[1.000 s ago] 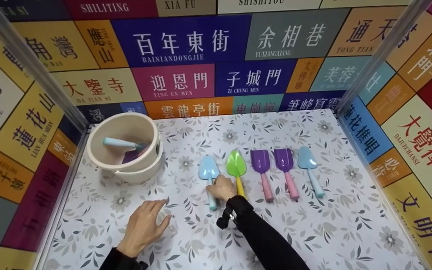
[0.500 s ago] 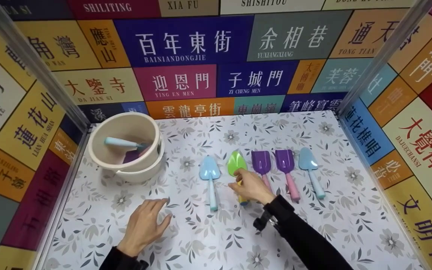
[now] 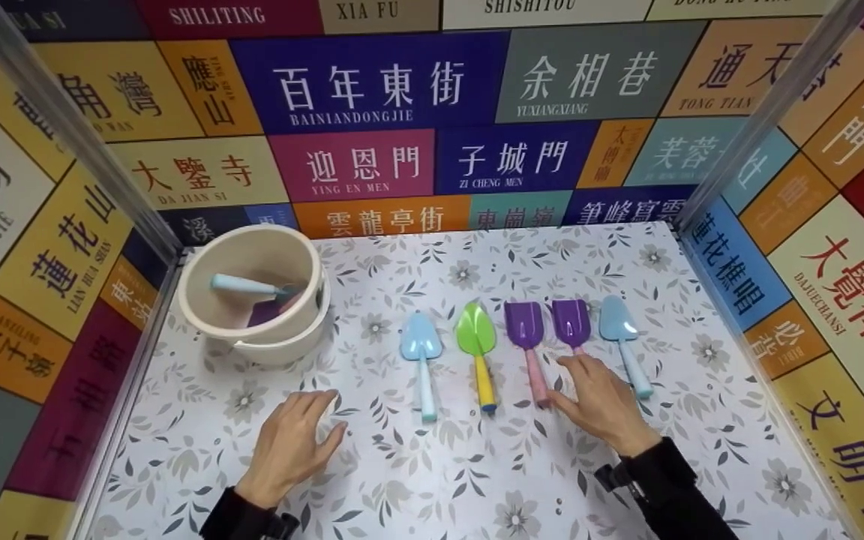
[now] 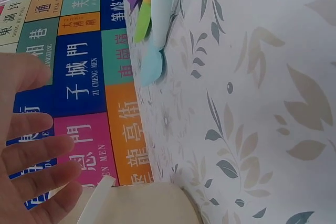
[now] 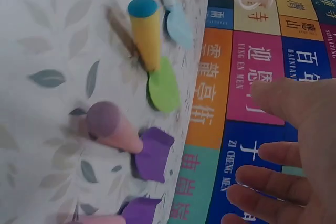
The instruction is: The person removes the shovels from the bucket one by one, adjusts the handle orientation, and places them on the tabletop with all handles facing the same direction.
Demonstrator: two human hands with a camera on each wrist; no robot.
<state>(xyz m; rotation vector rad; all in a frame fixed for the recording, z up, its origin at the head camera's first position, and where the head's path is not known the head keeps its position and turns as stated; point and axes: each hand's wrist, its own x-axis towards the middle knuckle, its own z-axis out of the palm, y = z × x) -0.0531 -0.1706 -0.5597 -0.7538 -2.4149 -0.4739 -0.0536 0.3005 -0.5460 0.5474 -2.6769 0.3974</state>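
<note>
Several toy shovels lie in a row in the head view: a light blue trowel [image 3: 421, 339], a green trowel [image 3: 475, 328] with a yellow handle, two purple shovels [image 3: 524, 324] with pink handles, and another light blue trowel [image 3: 615, 321] at the right end. My right hand [image 3: 603, 401] is over the handle of the right-hand purple shovel [image 3: 571, 321], covering most of it; its fingers are spread and grip nothing. To the left, my left hand [image 3: 289, 442] has relaxed fingers, thumb apart, and holds nothing. The left wrist view also shows its fingers [image 4: 44, 153] loose.
A cream bucket [image 3: 248, 251] stands at the back left, its handle hanging at the front. Inside are a light blue handle [image 3: 244, 285] and a purple piece [image 3: 261, 313]. Sign-patterned walls [image 3: 361, 86] enclose the floral tabletop [image 3: 394, 487] at the back and sides.
My right hand has moved rightward from the left light blue trowel, past the green one, to the purple shovels. The shovels lie as before, and my left hand has stayed put.
</note>
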